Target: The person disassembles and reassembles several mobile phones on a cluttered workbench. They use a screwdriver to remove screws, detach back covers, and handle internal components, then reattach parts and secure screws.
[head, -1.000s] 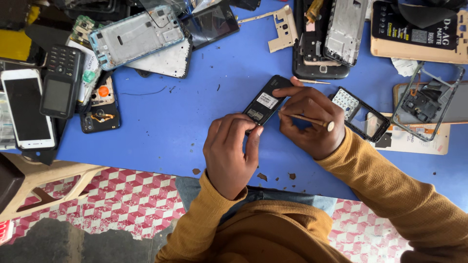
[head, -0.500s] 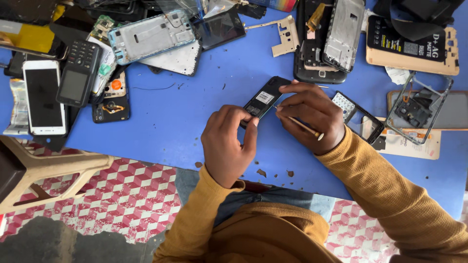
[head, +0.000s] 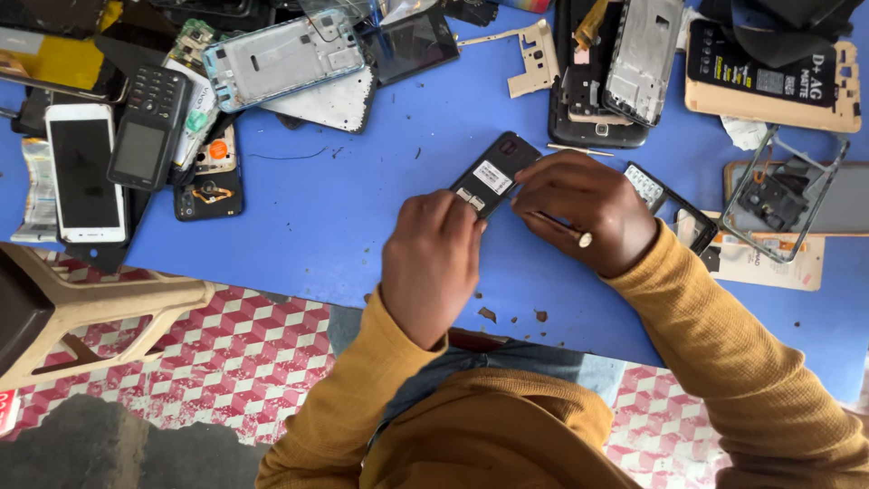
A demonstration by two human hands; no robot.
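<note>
Over the blue tabletop (head: pixel 362 226), the left hand (head: pixel 433 263) pinches the near end of a small dark keypad phone with its back cover off (head: pixel 496 174), while the right hand (head: pixel 588 213) grips a thin tool (head: pixel 557 228) beside it; reassembly remains undone.

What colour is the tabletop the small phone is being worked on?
Blue: the tabletop under the small dark phone is plain blue, seen in the head view.
</note>
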